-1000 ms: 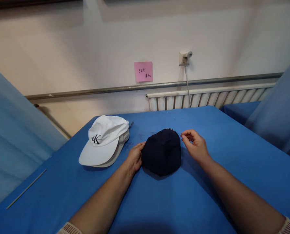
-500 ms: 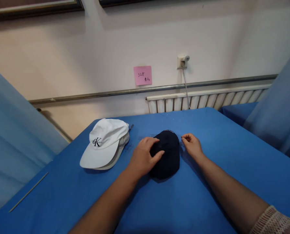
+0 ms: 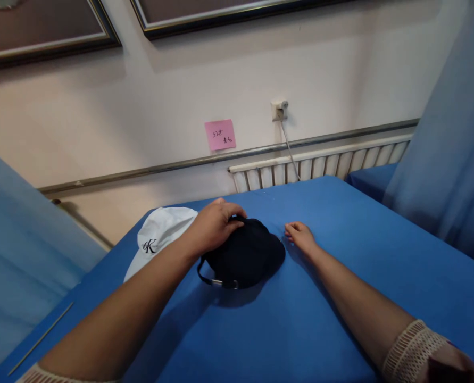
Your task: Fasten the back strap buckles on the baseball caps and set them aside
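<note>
My left hand point(image 3: 215, 226) is closed on the upper edge of a dark baseball cap point(image 3: 247, 255), thumb and fingers pinching its fabric. The cap is tilted, with its strap and metal buckle facing left and its brim towards the right. Just right of the brim, apart from it, my right hand point(image 3: 300, 236) is closed, fingertips drawn together; whether anything is in them cannot be seen. A white cap point(image 3: 168, 226) with a black letter logo lies to the left, partly hidden behind my left hand and forearm.
A blue cloth covers the table point(image 3: 237, 340). A thin stick point(image 3: 41, 338) lies near its left edge. Blue curtains point(image 3: 21, 266) hang on both sides. Behind the table are a radiator point(image 3: 320, 162), a metal rail point(image 3: 160, 167) and a socket point(image 3: 279, 111) with a plugged-in cable.
My left hand has taken hold of the dark cap, raised and turned it so the strap shows on the left. My right hand stays closed beside it. The view has shifted slightly.
</note>
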`<action>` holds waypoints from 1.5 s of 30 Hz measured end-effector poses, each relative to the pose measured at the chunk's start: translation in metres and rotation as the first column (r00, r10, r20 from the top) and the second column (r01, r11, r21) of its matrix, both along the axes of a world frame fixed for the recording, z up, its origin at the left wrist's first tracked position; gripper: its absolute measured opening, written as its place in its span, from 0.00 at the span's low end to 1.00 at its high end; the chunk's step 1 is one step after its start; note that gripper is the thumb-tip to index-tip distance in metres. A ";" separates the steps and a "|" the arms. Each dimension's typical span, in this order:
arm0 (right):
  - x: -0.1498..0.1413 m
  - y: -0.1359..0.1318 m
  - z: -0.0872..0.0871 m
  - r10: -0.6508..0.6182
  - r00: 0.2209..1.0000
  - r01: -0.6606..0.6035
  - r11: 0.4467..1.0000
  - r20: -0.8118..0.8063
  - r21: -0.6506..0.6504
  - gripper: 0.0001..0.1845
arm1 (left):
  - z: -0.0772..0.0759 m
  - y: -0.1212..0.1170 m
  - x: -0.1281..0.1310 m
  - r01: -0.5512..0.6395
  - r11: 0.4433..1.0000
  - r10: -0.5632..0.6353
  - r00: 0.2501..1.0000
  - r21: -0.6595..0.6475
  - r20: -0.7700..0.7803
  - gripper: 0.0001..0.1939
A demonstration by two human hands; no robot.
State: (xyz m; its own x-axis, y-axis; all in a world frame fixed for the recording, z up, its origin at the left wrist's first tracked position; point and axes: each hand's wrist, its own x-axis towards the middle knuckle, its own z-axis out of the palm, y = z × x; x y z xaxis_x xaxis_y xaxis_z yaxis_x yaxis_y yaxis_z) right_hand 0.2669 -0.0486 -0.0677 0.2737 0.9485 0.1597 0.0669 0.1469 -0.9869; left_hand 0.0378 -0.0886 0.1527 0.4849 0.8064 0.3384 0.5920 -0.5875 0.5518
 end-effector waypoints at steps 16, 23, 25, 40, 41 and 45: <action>0.007 -0.039 0.044 0.623 0.456 -0.871 0.459 -0.635 -0.175 0.22 | 0.003 0.031 -0.014 0.085 0.959 0.080 0.834 0.271 -0.546 0.15; 0.003 -0.049 0.038 0.450 0.332 -0.850 0.524 -0.829 -0.056 0.17 | -0.001 0.069 -0.024 -0.091 0.925 0.271 0.839 0.368 -0.473 0.14; -0.003 -0.057 0.036 0.386 0.338 -0.820 0.568 -0.858 -0.067 0.15 | -0.001 0.079 -0.022 -0.111 0.916 0.297 0.835 0.386 -0.463 0.14; 0.031 -0.052 0.022 -0.052 0.481 -0.269 0.941 -0.875 -0.204 0.07 | -0.031 0.125 0.065 0.036 0.921 0.154 0.880 0.387 -0.449 0.16; 0.038 -0.049 0.021 -0.063 0.501 -0.230 0.952 -0.863 -0.203 0.09 | -0.032 0.127 0.070 0.033 0.921 0.154 0.885 0.389 -0.439 0.16; 0.068 -0.035 0.016 -0.125 0.582 -0.071 0.976 -0.803 -0.204 0.12 | -0.044 0.126 0.080 -0.028 0.910 0.165 0.940 0.414 -0.299 0.20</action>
